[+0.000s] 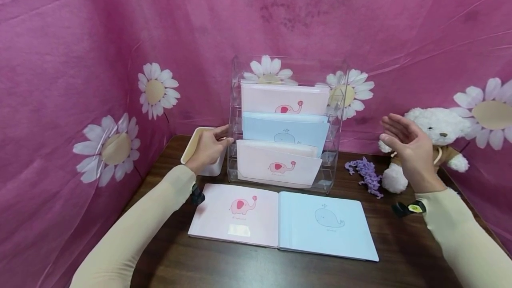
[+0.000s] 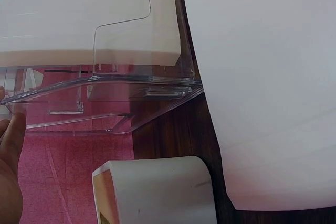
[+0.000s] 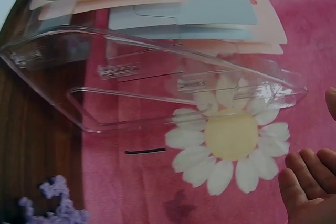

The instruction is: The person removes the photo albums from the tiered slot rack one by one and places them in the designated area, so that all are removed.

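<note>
A clear acrylic rack point(image 1: 335, 163) stands upright, holding pink elephant folders point(image 1: 260, 159) and blue whale folders point(image 1: 256, 128) in stepped slots. My left hand point(image 1: 210, 146) is at the rack's left side, thumb and fingertips right at its edge; the left wrist view cuts off most of this hand. To the right of the rack, my right hand point(image 1: 412, 148) is raised in the air, palm toward the rack and fingers extended, holding nothing. In front of the rack, a pink elephant folder point(image 1: 216, 221) and a blue whale folder point(image 1: 304, 221) lie side by side on the table.
A white bin point(image 1: 212, 170) stands behind my left hand. A purple fuzzy bundle point(image 1: 367, 176) and a white plush bear point(image 1: 436, 123) are at the right, the bear partly behind my right hand. Pink flowered cloth point(image 1: 192, 34) hangs around the wooden table point(image 1: 224, 270).
</note>
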Demonstrator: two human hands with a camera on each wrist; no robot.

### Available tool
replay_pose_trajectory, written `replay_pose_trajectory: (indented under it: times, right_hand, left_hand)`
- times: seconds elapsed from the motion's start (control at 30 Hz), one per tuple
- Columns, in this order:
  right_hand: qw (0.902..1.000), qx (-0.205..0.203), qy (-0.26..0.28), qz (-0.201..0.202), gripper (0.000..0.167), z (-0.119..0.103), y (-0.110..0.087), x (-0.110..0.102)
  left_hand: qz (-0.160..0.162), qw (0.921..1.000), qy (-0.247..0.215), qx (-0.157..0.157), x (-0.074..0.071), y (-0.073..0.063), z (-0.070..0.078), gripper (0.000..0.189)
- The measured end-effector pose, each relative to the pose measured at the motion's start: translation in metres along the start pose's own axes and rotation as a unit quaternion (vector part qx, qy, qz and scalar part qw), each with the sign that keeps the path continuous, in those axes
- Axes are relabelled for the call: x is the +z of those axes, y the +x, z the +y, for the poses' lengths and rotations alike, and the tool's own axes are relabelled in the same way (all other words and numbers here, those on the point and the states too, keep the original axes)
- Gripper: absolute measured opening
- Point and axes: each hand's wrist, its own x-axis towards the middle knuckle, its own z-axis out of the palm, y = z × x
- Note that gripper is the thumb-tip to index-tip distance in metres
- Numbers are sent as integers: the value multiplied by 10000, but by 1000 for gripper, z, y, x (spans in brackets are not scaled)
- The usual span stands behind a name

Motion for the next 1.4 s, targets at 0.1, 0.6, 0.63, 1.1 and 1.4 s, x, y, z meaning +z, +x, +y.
replay_pose_trajectory:
  times: [0.1,0.6,0.63,1.1,1.4]
  right_hand:
    - [9999,-130,-24,10,52,-5,9,6]
    - [9996,-209,-174,-121,55,-18,46,35]
    - [9995,-226,-150,-139,55,-18,50,38]
    - [9983,-11,-10,-584,54,-17,95,81]
    - [9872,591,-1164,-914,62,-11,112,98]
  left_hand:
    - [-1,10000,-26,-10,0,1,0,56]
    - [5,10000,-25,-59,-2,0,1,57]
    - [25,10000,-20,-38,-2,0,1,56]
    - [-60,9999,-54,-126,-1,1,1,58]
    - [-83,9997,-75,-226,-1,1,0,58]
